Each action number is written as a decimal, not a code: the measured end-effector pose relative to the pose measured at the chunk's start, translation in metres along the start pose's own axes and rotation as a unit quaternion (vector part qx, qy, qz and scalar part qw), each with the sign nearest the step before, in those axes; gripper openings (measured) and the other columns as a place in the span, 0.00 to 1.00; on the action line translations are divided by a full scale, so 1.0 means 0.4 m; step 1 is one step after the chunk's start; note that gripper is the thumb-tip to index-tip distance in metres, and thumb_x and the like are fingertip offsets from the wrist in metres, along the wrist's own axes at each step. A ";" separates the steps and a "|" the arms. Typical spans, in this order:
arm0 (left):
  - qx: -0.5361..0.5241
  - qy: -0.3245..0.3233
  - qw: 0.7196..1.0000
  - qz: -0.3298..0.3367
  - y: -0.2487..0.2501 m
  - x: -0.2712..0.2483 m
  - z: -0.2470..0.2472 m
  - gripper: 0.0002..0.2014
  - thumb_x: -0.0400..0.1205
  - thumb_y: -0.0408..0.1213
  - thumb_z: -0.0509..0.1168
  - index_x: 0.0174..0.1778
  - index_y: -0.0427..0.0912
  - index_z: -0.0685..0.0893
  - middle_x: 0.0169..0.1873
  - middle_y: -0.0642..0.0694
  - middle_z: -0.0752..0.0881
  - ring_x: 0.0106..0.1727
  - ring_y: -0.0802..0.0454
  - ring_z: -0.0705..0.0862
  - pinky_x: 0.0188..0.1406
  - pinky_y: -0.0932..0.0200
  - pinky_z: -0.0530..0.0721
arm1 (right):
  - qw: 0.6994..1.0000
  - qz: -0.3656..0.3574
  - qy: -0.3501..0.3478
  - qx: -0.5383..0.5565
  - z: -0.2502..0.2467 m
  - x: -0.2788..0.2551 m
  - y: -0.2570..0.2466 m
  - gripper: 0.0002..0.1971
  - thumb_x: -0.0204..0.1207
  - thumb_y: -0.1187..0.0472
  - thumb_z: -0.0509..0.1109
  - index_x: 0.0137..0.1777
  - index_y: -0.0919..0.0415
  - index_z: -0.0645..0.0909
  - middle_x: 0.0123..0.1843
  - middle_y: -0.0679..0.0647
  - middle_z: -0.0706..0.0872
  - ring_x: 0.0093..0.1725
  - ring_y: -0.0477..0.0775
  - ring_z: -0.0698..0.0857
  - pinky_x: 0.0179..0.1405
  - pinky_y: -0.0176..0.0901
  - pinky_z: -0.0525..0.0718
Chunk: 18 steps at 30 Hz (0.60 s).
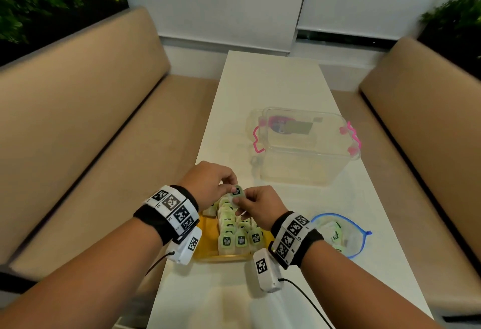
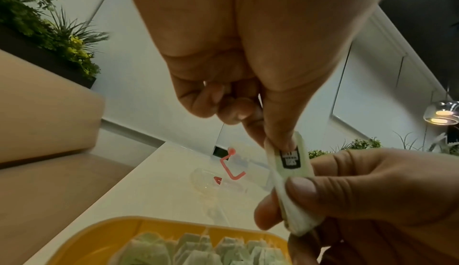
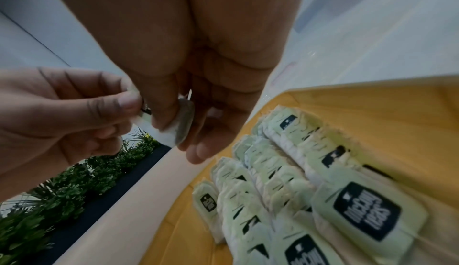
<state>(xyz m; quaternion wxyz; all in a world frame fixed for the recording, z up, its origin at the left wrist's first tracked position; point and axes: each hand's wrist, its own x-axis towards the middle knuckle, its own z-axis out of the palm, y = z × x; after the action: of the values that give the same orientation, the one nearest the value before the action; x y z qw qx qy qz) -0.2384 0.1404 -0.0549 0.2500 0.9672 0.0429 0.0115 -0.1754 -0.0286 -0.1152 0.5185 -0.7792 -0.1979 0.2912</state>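
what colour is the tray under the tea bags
Yellow tray, best in the right wrist view.

Tea bags [image 1: 240, 240] lie in the tray [image 1: 208, 235], box [image 1: 299, 169] behind, pouch [image 1: 351, 240] right.

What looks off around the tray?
Nothing spilled or damaged. The left hand and right hand pinch one tea bag above the yellow tray; rows inside sit tidy, except a lone bag lying apart beside them.
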 end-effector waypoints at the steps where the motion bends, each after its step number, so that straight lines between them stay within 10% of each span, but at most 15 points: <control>1: 0.003 -0.003 1.000 -0.006 -0.001 -0.002 0.000 0.03 0.80 0.46 0.71 0.47 0.54 0.88 0.42 0.58 0.87 0.34 0.67 0.76 0.41 0.63 0.73 | 1.000 -0.001 -0.004 -0.023 -0.004 0.000 0.002 0.09 0.79 0.58 0.73 0.45 0.65 0.89 0.35 0.57 0.90 0.32 0.52 0.87 0.36 0.44 0.88; 8: 0.066 -0.035 0.995 -0.064 -0.057 -0.012 -0.020 0.01 0.80 0.42 0.71 0.45 0.54 0.86 0.42 0.58 0.87 0.46 0.58 0.83 0.44 0.62 0.79 | 0.975 -0.008 0.139 -0.171 -0.068 0.001 0.029 0.11 0.77 0.52 0.74 0.56 0.52 0.83 0.47 0.47 0.86 0.39 0.45 0.82 0.42 0.36 0.79; 13: 0.148 -0.154 0.972 -0.096 -0.077 -0.019 0.008 0.04 0.79 0.39 0.71 0.46 0.52 0.88 0.35 0.60 0.82 0.40 0.58 0.81 0.40 0.64 0.76 | 0.947 0.093 0.100 -0.289 -0.098 -0.008 0.073 0.25 0.76 0.53 0.72 0.72 0.53 0.72 0.60 0.55 0.80 0.55 0.56 0.84 0.56 0.47 0.82; 18: 0.190 -0.200 0.955 -0.112 -0.070 0.001 0.047 0.05 0.78 0.36 0.72 0.47 0.49 0.90 0.45 0.53 0.88 0.46 0.53 0.85 0.43 0.62 0.80 | 0.962 0.118 0.073 -0.236 -0.091 -0.018 0.089 0.19 0.79 0.57 0.66 0.70 0.54 0.72 0.41 0.46 0.81 0.44 0.54 0.86 0.48 0.55 0.90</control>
<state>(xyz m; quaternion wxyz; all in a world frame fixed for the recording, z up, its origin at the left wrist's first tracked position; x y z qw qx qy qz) -0.2393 0.1556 -0.0849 0.0644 0.9683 0.1011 -0.2190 -0.1566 -0.0718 -0.1355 0.2950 -0.9165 -0.1292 0.2372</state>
